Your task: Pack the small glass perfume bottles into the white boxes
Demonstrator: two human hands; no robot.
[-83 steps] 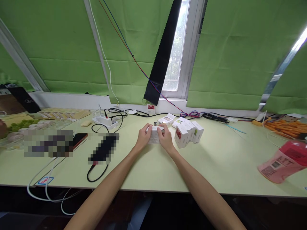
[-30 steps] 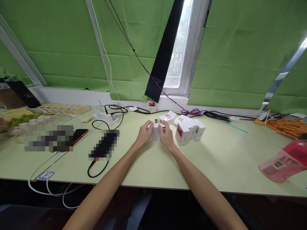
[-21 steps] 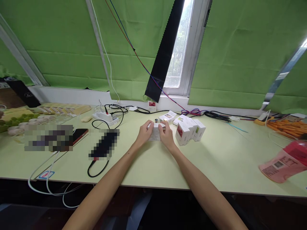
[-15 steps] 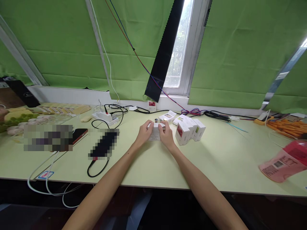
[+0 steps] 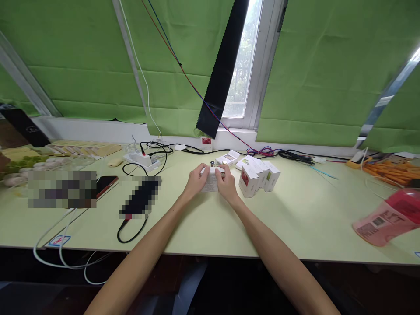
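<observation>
Between my two hands is a small white cardboard box (image 5: 210, 184), with grey print on the side facing me. My left hand (image 5: 197, 178) is closed on its left side, thumb near the top edge. From the right, my right hand (image 5: 226, 183) grips the same box, its thumb also at the top. Just behind it stand a small silver-topped item (image 5: 212, 164) and another small round-topped one (image 5: 224, 163), both partly hidden. Close by on the right, several white boxes with pictures stand in a group, the nearest box (image 5: 248, 181) showing a red picture.
A pink bottle (image 5: 377, 221) lies at the right, near orange items (image 5: 389, 173). On the left are a blurred dark device (image 5: 141, 197) with a cable, a phone (image 5: 106, 184), a power strip (image 5: 142, 161) and egg trays (image 5: 36, 168). Cables (image 5: 295, 156) run along the wall.
The view has shifted slightly, so everything sits a little further left. Both hands keep their hold on the white box, with hardly any visible movement.
</observation>
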